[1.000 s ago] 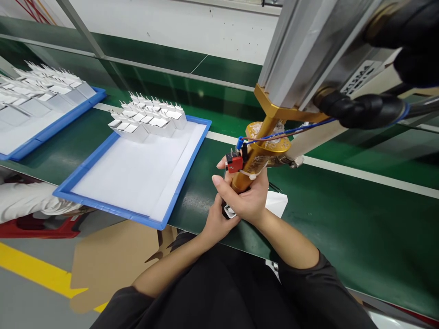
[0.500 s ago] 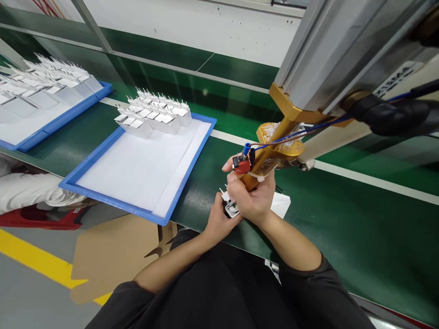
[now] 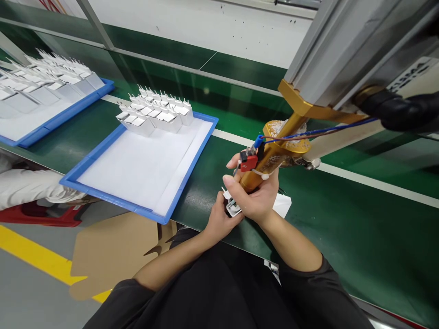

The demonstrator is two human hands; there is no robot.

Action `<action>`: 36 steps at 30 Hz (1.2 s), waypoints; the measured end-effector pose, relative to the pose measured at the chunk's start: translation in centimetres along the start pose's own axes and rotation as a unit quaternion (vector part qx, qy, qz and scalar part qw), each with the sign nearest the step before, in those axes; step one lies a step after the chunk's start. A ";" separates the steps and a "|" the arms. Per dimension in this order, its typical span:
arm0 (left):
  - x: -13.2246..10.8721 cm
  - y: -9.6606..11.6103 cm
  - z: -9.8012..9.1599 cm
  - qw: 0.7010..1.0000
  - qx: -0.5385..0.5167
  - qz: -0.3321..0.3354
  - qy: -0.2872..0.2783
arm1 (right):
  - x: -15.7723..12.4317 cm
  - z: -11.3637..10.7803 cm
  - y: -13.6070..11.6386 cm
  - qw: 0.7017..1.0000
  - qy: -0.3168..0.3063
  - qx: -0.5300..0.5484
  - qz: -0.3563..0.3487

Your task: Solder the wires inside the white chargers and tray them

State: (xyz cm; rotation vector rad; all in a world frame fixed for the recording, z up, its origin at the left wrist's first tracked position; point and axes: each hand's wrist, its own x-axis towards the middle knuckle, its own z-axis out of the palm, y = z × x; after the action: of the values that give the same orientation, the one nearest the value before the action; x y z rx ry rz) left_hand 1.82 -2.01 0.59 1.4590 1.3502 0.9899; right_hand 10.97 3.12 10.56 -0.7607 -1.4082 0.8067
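Observation:
My right hand (image 3: 262,194) is wrapped round the gold-coloured metal shaft (image 3: 252,180) of a mounted tool, its thumb stretched along the near side. A small red-and-black switch (image 3: 248,162) with blue and brown wires is fixed to the shaft, beside my fingers. Just below, my left hand (image 3: 221,217) grips a small white plastic housing (image 3: 233,209) at the table edge. The housing's open end faces up and pale parts show inside it. My right hand hides much of it, as well as the lower tip of the shaft. Another white piece (image 3: 283,205) lies behind my right wrist.
Left of my hands, a blue tray (image 3: 192,176) with a white liner holds several white housings (image 3: 154,112) at its far end. A second blue tray (image 3: 68,119) stands farther left. The grey tool column (image 3: 329,59) slants overhead at right. Another person's sleeve (image 3: 30,187) shows at left.
The tool shaft and its switch have shifted slightly right and tilted a little. My right thumb has moved down from the switch and stretched out. My left hand still grips the housing.

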 end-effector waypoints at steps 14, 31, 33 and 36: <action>1.2 0.1 -7.6 0.995 0.029 -0.068 -0.062 | 2.6 -0.8 1.2 0.990 0.109 0.077 0.035; 1.9 -0.2 -8.5 0.975 0.190 -0.059 -0.098 | 3.6 -1.5 1.9 0.988 0.145 0.041 0.034; 2.3 -0.1 -8.2 0.979 0.158 -0.071 -0.110 | 3.6 -1.5 1.9 0.988 0.145 0.040 0.034; 2.9 0.1 -7.3 0.988 0.080 -0.067 -0.110 | 3.5 -1.6 1.9 0.989 0.142 0.033 0.035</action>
State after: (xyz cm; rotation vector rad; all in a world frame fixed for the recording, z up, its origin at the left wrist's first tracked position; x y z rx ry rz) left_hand -4.90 1.57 2.74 1.5245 1.3691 0.6254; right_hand 12.49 7.15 10.76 -0.8408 -1.1011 0.7624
